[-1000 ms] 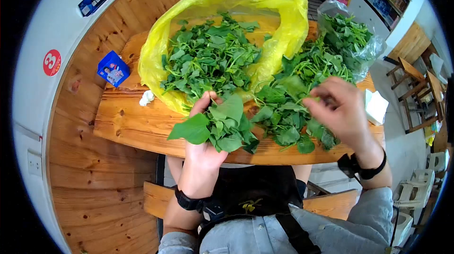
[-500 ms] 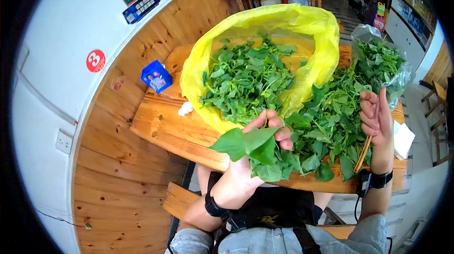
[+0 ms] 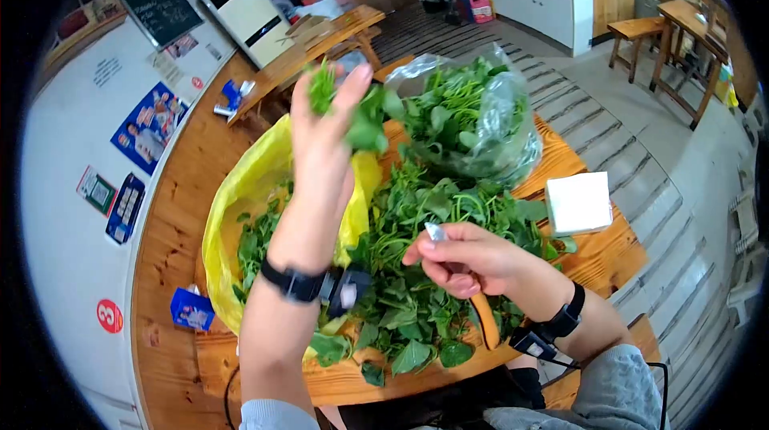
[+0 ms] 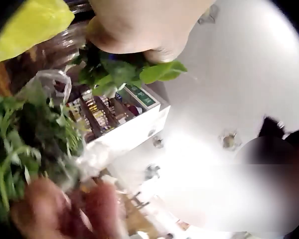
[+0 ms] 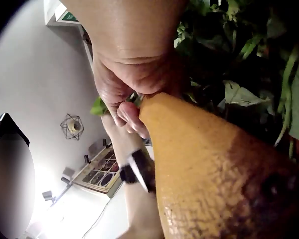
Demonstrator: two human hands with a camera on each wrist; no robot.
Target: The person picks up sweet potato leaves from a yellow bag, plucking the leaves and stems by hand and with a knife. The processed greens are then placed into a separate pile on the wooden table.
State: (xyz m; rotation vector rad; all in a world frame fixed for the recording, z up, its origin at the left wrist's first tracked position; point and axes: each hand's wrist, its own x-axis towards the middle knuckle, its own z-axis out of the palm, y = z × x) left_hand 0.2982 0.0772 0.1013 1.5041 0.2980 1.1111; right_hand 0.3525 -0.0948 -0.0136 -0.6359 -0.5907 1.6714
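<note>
Raised over the yellow plastic bag [image 3: 244, 230], my left hand [image 3: 324, 138] holds a small bunch of leafy greens [image 3: 368, 126] between thumb and fingers. The left wrist view shows the bunch's leaves [image 4: 162, 72] sticking out below the hand. My right hand [image 3: 473, 258] grips a small knife [image 3: 485, 319] over the loose heap of greens [image 3: 416, 302] on the table. Its orange-brown handle [image 5: 204, 149] points back toward my wrist, and a silvery tip shows by the thumb; the fingers hide the rest. More greens lie inside the yellow bag, partly behind my left forearm.
A clear plastic bag [image 3: 513, 138] full of greens stands at the far side of the wooden table [image 3: 597, 258]. A white paper stack [image 3: 578, 202] lies at the right edge, and a blue box [image 3: 192, 310] at the left, by the wood-panelled wall.
My left hand has lifted the greens from the table's near side up and forward over the yellow bag. The right hand has moved over the heap with the knife. The head view has shifted.
</note>
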